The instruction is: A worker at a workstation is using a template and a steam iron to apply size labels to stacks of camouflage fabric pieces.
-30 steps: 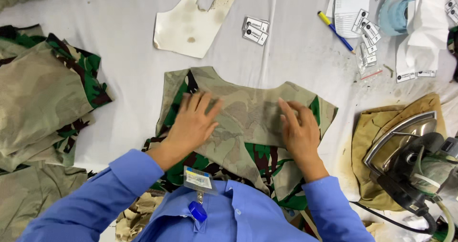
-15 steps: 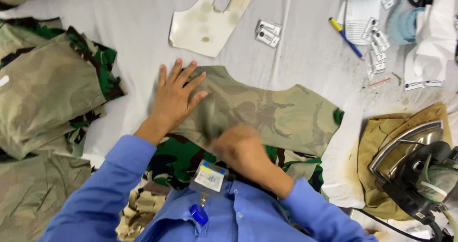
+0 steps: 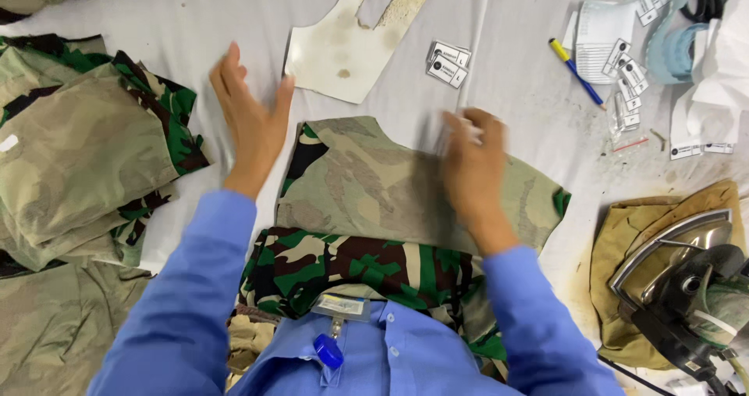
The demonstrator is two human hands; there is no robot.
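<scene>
A camouflage fabric piece (image 3: 367, 185) lies flat on the white table in front of me, its pale inner side up, with a darker green-and-brown fold (image 3: 351, 267) at its near edge. My left hand (image 3: 250, 123) hovers open just left of the piece, fingers spread, above the bare white cloth. My right hand (image 3: 472, 170) is blurred with motion over the upper right part of the fabric, fingers loosely curled, and seems to hold nothing.
A stack of camouflage pieces (image 3: 86, 154) lies at the left. A stained white template (image 3: 351, 41) and small paper tags (image 3: 447, 62) lie at the back. A pen (image 3: 576, 71) and more tags are at the right. An iron (image 3: 679, 279) rests on tan cloth.
My left hand lifted off the fabric and moved left and away. My right hand swept from the near edge up to the far right part of the piece.
</scene>
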